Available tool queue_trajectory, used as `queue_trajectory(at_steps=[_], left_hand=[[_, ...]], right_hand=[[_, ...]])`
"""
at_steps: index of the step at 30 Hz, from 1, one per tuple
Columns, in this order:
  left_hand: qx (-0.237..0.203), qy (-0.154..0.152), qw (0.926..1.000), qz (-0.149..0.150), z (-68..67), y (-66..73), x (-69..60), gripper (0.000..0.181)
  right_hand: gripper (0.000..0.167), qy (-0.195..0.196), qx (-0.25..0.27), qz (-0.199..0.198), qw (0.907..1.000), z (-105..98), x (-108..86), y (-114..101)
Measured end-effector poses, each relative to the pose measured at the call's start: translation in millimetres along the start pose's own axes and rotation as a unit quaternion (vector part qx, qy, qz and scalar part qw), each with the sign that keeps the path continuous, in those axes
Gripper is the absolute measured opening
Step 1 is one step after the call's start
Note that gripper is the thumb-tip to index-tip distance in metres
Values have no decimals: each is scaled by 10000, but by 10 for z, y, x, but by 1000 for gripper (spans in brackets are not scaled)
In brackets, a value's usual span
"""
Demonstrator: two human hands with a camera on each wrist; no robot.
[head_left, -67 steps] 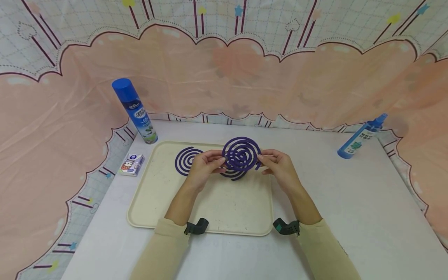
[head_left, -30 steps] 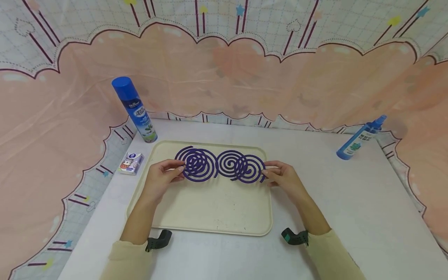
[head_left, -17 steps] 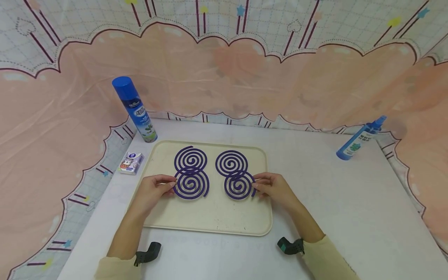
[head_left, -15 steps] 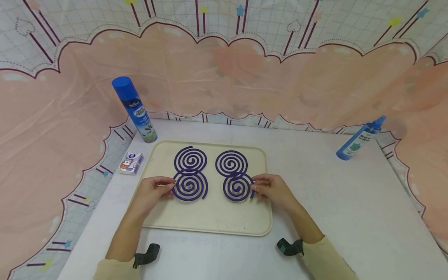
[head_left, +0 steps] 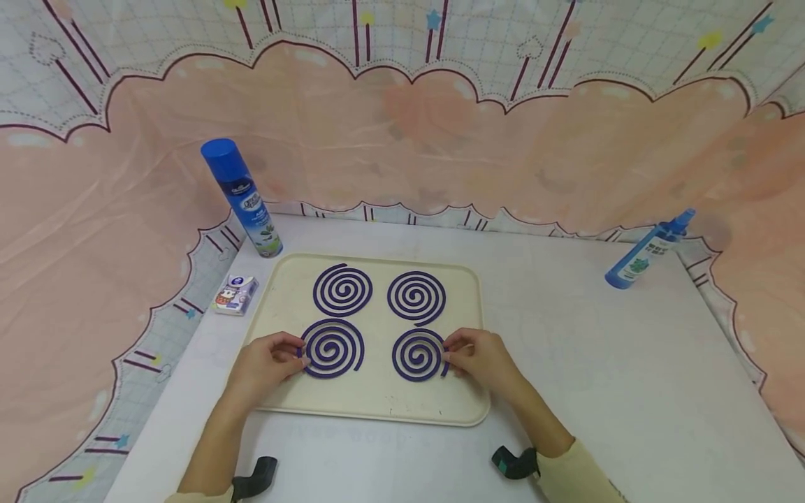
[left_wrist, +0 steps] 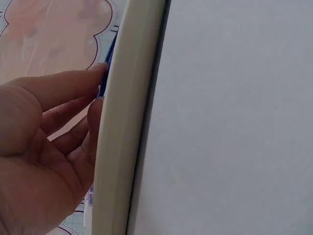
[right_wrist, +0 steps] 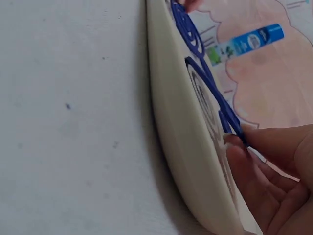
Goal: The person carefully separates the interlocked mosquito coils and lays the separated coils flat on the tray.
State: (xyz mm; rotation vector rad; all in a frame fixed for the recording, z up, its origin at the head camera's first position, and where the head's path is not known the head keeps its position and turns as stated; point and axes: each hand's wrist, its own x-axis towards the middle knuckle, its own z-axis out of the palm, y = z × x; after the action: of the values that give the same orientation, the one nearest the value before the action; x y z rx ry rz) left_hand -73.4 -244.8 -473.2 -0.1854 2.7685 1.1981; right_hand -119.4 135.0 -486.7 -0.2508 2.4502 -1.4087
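Note:
Four-sided and cream, the tray [head_left: 371,399] bears purple mosquito coils. My left hand [head_left: 267,367] pinches the left edge of the front-left coil [head_left: 330,349] between thumb and fingers. On the other side, my right hand [head_left: 481,360] pinches the right edge of the front-right coil [head_left: 418,357]. In the right wrist view this coil [right_wrist: 215,90] is tilted, its near edge raised above the tray with a shadow below. Behind them lie the back-left coil [head_left: 344,288] and the back-right coil [head_left: 416,296]. The left wrist view shows only a sliver of the coil [left_wrist: 103,83] beyond the tray rim.
A blue spray can [head_left: 242,199] stands behind the tray's left corner, with a small patterned pack [head_left: 235,294] in front of it. Far right on the white table [head_left: 597,363] stands a blue spray bottle [head_left: 648,251]. A patterned cloth [head_left: 402,140] hangs behind.
The two held coils, first overlapped in front of me, were parted left and right. Both hands then brought them toward me and lower, in front of the two back coils.

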Motion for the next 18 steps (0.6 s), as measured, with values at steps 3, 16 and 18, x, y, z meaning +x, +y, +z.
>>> queue_trajectory(at_steps=[3,16,18], left_hand=[[307,125,9994,2,3,23,-20,31],[384,248,9989,36,57,50,-48,36],[407,246,9989,22,60,57,-47,37]], right_hand=[[14,167,-492,-140,9986,24,-34,-5],[13,555,-690,-319,9956,68,-102,63],[13,578,-708,-346,9952,75,-103,72]])
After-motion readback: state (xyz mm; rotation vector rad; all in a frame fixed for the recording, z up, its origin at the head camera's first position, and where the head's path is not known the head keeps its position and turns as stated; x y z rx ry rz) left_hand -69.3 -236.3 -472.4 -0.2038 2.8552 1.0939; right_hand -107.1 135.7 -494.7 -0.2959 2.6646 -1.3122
